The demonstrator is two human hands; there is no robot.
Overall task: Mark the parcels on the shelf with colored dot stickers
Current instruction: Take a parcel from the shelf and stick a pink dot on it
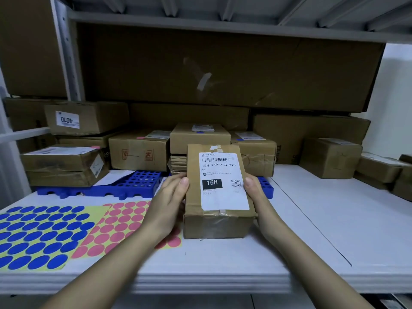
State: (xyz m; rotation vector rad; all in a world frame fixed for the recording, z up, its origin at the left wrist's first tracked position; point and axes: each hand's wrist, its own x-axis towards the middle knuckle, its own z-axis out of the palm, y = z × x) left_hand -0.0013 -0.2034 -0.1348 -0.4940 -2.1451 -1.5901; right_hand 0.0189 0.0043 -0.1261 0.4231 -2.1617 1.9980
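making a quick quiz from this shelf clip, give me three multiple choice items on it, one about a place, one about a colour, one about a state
1. Where does the blue dot sticker sheet lie?
A. left of the pink dot sticker sheet
B. on top of the held parcel
C. on the upper shelf

2. What colour is the block printed 15H on the held parcel's label?
A. red
B. black
C. green

3. How is the held parcel being handled?
A. one hand only
B. untouched
C. gripped by both hands

Answers:
1 A, the blue sheet sits at the shelf's left front, the pink one to its right.
2 B, white characters on a black block.
3 C, the left hand and right hand clasp its two long sides.
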